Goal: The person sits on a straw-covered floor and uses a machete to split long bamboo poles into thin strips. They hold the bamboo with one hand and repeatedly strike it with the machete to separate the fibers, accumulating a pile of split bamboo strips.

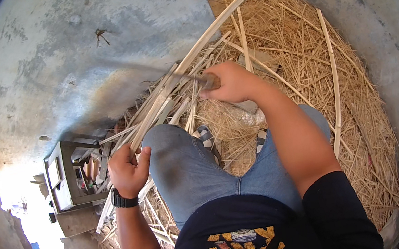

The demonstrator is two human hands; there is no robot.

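Observation:
My left hand point(128, 170) is closed round the near end of a long pale bamboo strip point(211, 31), beside my left knee. From there the strip slants up and to the right, its far end over the shavings. Wrapped round a wooden handle, my right hand point(235, 81) grips a long-bladed knife point(212, 81). Its blade points up and left across the strip and is smeared by motion, so I cannot tell whether it touches. More split strips point(165, 104) lie in a loose bundle under and beside the held one.
A thick heap of thin shavings point(296, 48) covers the floor ahead and to the right, with a long strip point(334, 84) lying on it. Bare plaster walls point(109, 40) rise on both sides. At the left stands a weathered wooden frame point(64, 178) beside a bright opening point(36, 241).

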